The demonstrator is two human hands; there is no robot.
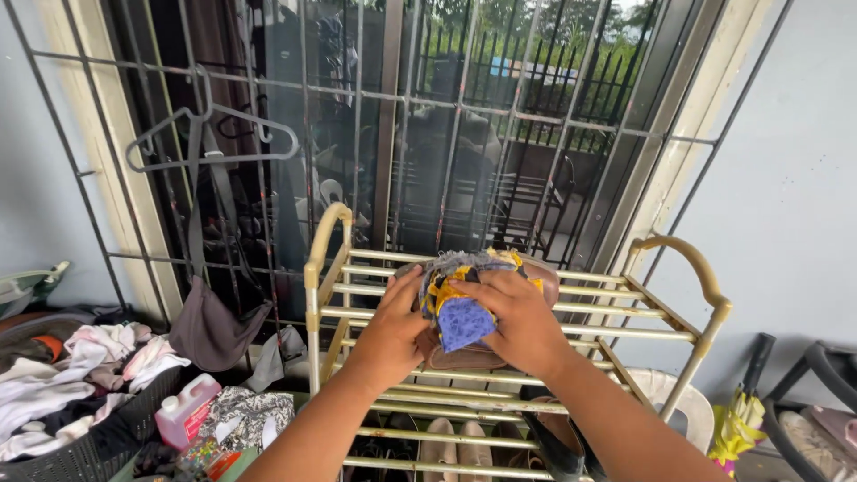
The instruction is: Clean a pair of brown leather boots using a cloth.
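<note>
both hands on a folded cloth bundle [464, 308] atop the rack [661, 312]: left hand [397, 326] flat against its side, right hand [518, 321] pressing down. slatted top; loose corners could slip through gaps.

This is a home, at a porch or entry corner by a barred window. Under the fingers [500, 295] stands a pale metal shoe rack [332, 268] with shoes [455, 442] on its lower rungs. Well left of them a laundry basket [80, 446] brims with clothes, a grey hanger [210, 134] hooks on the window grille [464, 107], and a pink bottle [186, 411] stands low beside the basket.
</note>
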